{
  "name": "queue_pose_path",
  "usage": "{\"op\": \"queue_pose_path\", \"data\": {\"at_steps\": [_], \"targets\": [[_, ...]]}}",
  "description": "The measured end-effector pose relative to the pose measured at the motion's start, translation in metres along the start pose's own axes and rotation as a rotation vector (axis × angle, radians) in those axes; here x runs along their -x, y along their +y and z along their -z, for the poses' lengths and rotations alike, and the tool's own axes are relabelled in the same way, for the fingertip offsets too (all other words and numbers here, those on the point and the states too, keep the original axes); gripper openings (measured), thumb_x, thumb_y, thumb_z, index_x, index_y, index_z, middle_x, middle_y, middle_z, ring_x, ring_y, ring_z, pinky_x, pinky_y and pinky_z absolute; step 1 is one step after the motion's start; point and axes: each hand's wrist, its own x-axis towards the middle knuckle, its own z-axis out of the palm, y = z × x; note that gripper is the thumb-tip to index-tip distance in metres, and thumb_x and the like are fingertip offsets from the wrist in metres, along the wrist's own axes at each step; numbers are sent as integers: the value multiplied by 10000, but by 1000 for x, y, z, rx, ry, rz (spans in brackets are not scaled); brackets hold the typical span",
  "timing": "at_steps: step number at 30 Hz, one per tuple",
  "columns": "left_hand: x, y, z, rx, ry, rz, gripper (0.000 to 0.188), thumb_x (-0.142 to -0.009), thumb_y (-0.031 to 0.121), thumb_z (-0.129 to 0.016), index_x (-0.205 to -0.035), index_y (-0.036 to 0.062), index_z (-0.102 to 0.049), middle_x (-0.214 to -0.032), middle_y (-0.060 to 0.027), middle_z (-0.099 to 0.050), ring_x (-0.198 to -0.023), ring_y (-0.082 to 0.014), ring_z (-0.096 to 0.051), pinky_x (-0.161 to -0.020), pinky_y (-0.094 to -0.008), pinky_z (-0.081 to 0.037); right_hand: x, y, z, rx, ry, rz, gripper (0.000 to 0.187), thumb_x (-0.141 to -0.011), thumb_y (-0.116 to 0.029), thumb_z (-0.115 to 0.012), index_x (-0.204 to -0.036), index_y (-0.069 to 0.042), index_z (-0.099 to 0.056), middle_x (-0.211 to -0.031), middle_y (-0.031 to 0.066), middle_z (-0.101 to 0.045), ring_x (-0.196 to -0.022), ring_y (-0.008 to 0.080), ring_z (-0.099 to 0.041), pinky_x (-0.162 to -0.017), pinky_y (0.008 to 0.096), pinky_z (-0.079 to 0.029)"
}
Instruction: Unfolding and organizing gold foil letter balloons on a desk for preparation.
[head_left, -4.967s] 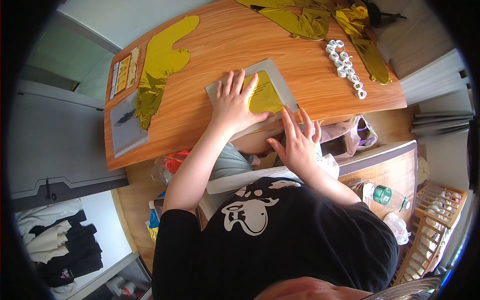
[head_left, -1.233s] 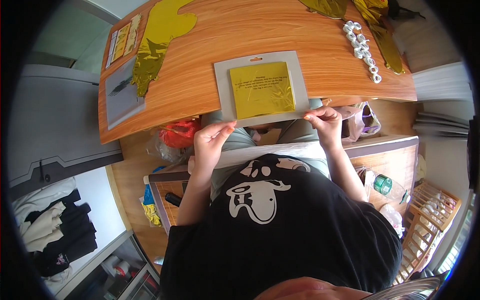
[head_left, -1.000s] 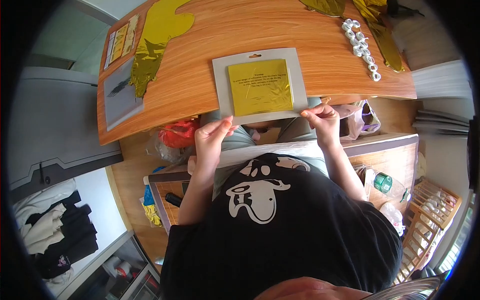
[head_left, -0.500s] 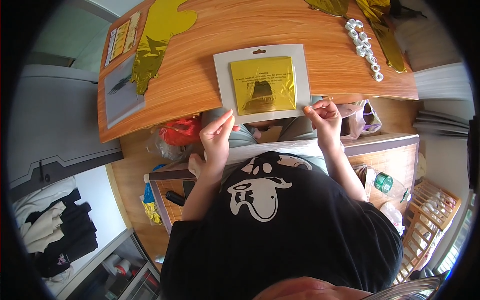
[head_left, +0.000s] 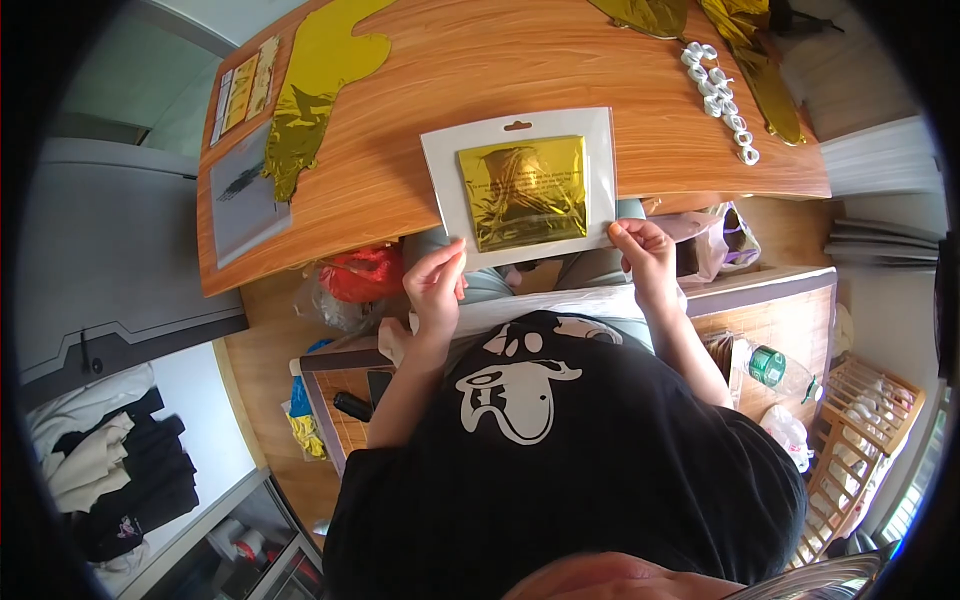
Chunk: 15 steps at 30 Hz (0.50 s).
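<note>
A flat white-backed package [head_left: 602, 190] with a hang hole at its top edge spans the space between my two hands, over the near edge of the table. In its middle lies a folded sheet of shiny gold foil [head_left: 522, 200] under clear plastic printed with small dark text. My left hand [head_left: 437, 285] pinches the package's lower left corner between thumb and fingers. At the lower right corner, my right hand [head_left: 648, 258] grips with its thumb on top and the fingers curled beneath.
Flat gold foil balloons [head_left: 325, 75] lie on the wooden table [head_left: 385, 160] at left and far right. Beside them are a clear plastic sleeve [head_left: 245, 220], a printed card [head_left: 243, 85] and curled white ribbon pieces [head_left: 718, 90]. A red bag [head_left: 362, 275] sits below, a green-labelled bottle [head_left: 768, 365] at right.
The package has come slightly closer to my body, both hands moving with it. Its tilt has shifted, so the reflections on the gold foil look different. Both hands keep their hold.
</note>
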Motion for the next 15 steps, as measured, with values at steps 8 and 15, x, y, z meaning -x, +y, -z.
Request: {"op": "queue_pose_path", "data": {"at_steps": [8, 15], "targets": [[10, -8, -4, -31, 126, 21, 176, -897, -24, -656, -1039, -5, -758, -742, -26, -647, -493, -45, -448, -438, -189, -321, 0, 5, 6, 45, -57, -14, 114, -965, -143, -709, -984, -31, -722, -790, -34, -675, -577, 1, -494, -488, 167, -358], [8, -4, -7, 78, 106, 20, 198, -939, -20, -577, -970, 4, -771, -796, -57, -691, -472, -53, -452, -444, -200, -392, 0, 6, 8, 92, -93, -47, 134, -970, -178, -708, -966, -44, -716, -724, -72, -605, -558, -3, -457, -489, 169, -331]]}}
